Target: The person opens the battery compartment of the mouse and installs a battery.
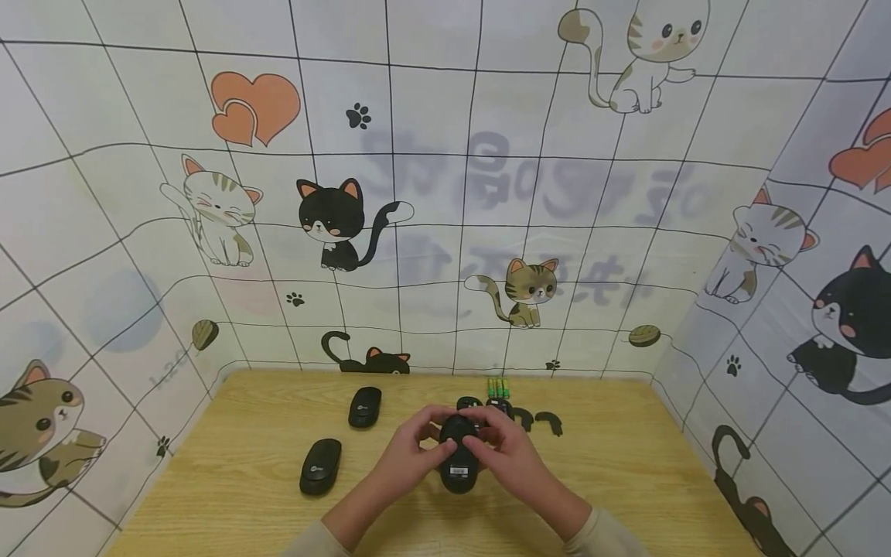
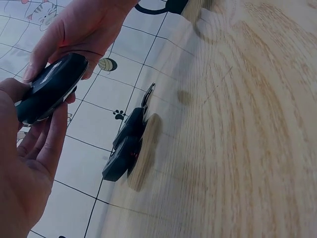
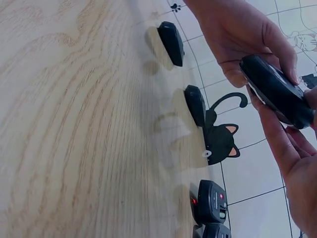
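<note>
A black computer mouse [image 1: 459, 464] is held above the table with its underside, marked by a white label, facing up toward the head camera. My left hand [image 1: 415, 449] grips its left side, thumb on the underside and fingers curled round the edge. From the other side my right hand [image 1: 511, 452] holds it the same way, both thumbs close together near the far end. In the left wrist view the mouse [image 2: 52, 89] is seen edge-on between the two hands. Its top face is mostly hidden by the fingers.
Two black mice [image 1: 365, 407] [image 1: 321, 466] stand on the wooden table [image 1: 230, 464] at left. Behind my hands lie two small black mouse-like parts [image 1: 498, 406], partly hidden, with several green batteries [image 1: 498, 388] and curved black covers [image 1: 549, 422]. A cat-patterned cloth [image 1: 431, 309] encloses the table.
</note>
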The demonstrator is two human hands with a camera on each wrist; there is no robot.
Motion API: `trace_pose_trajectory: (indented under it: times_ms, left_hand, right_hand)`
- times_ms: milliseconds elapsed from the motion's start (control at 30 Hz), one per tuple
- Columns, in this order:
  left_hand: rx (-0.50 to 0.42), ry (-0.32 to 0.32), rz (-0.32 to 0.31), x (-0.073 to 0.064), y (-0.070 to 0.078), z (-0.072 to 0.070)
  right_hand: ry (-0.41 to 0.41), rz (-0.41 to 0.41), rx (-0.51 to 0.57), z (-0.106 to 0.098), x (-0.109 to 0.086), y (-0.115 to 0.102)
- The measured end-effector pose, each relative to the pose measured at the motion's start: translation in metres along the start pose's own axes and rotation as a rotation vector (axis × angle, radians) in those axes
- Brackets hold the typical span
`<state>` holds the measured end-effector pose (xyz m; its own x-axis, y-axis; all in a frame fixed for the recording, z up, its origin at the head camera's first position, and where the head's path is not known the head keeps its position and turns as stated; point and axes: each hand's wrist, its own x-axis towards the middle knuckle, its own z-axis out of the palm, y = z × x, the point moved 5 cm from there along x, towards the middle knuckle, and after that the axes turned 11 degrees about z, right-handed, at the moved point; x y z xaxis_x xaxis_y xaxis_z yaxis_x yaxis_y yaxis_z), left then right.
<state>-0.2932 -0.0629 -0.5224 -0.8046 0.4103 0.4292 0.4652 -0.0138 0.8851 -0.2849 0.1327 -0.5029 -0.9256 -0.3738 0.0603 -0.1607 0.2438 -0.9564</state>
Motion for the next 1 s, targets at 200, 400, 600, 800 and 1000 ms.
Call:
trace_pose_trajectory:
  times_ms: [200,400,600,800,1000]
  left_hand:
    - [0.000,-0.005,-0.024,0.0006,0.0001,0.0000]
    - [0.001,-0.034,-0.033,0.0005,-0.0026,0.0017]
    - [0.009,-0.056,-0.033,0.0012,-0.0031,0.0036]
    - [0.025,-0.060,-0.045,0.0019,-0.0013,0.0036]
    - [0.011,-0.072,-0.055,0.0017,-0.0004,0.0041]
  right_hand:
    - [-0.049,0.035,-0.003,-0.0016,0.0013,0.0042]
    - [-0.104,0.040,0.005,-0.0021,0.0022,0.0071]
    - [-0.150,0.040,0.024,-0.0020,0.0016,0.0051]
    - [-0.190,0.044,0.061,-0.0030,0.0012,0.0021]
    - [-0.192,0.043,0.073,-0.0030,0.0011,0.0038]
